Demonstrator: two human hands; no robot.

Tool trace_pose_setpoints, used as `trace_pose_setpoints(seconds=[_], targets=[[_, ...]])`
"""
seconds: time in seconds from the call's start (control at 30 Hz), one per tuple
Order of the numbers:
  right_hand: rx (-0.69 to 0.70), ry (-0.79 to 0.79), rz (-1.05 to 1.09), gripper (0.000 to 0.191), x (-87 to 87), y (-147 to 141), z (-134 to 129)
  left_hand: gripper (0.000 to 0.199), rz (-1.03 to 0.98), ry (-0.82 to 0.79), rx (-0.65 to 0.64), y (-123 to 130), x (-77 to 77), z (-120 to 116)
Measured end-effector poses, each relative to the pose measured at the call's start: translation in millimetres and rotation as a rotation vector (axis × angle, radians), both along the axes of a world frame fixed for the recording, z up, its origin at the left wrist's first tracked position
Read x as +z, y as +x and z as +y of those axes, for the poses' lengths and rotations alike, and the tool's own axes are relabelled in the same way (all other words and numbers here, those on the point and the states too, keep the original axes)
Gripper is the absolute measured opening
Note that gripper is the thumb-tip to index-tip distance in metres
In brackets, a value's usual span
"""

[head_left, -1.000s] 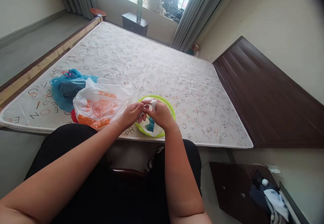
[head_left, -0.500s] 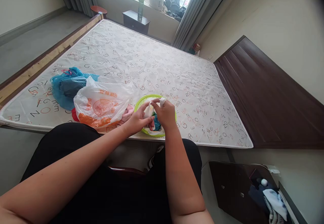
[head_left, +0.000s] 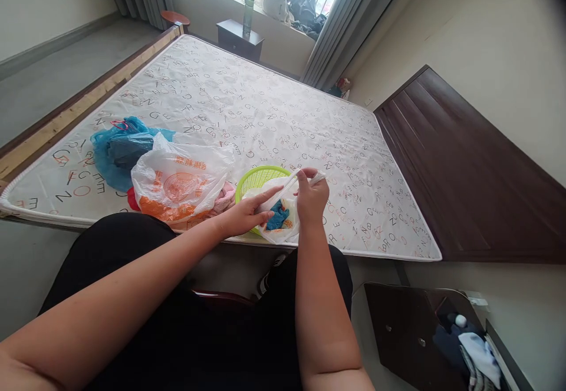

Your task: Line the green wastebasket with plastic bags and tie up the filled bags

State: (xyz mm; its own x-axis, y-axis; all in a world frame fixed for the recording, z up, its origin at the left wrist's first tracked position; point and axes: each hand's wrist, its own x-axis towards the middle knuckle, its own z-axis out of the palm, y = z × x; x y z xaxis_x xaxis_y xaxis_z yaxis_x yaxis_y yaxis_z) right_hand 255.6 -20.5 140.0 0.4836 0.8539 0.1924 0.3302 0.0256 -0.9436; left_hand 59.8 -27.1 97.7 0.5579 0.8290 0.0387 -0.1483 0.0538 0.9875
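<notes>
A small white plastic bag [head_left: 289, 232] with a crumpled blue item [head_left: 277, 215] inside lies over the front of a lime-green basket [head_left: 255, 177]. My right hand [head_left: 312, 195] is closed on the stretched upper edge of this bag, pulling it up to the right. At the bag's left side is my left hand [head_left: 247, 213], its index finger and thumb spread apart against the plastic. What the blue item is, I cannot tell. Left of the basket, a larger white plastic bag with orange print [head_left: 181, 181] rests beside pink fabric [head_left: 224, 199].
A blue plastic bag [head_left: 119, 149] lies farther left on the letter-patterned mattress [head_left: 247, 108]. The dark headboard [head_left: 469, 184] rises on the right. A nightstand [head_left: 239, 40] with a bottle [head_left: 248, 16] stands beyond the far edge. Clothes [head_left: 480, 355] sit at the lower right.
My right hand has moved right, drawing the white bag's edge out across the basket. My left hand has parted from it, and the blue item shows more.
</notes>
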Motion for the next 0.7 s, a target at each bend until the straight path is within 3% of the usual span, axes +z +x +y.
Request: trace_pose_setpoints(seconds=[0.1,0.2,0.3,0.47,0.63,0.7], targets=[[0.088,-0.002,0.245,0.042,-1.6,22,6,0.042,-0.111,-0.134,0.048,-2,-6.5,10],[-0.051,0.1,0.528,0.044,-6.7,52,9,0.029,-0.371,-0.325,0.314,-6,-9.2,23],[-0.195,0.12,0.643,0.042,-15.6,72,9,0.025,-0.506,-0.404,0.461,-6,-8.4,31],[-0.255,0.109,0.628,0.046,-26.9,73,6,0.015,-0.541,-0.402,0.647,-4,-12.8,35],[-0.054,0.087,0.389,0.077,-28.6,58,3,0.014,-0.591,-0.434,0.708,-13,-13.7,46],[0.027,0.124,0.328,0.076,-28.4,52,3,0.013,-0.616,-0.469,0.718,-16,-13.4,49]])
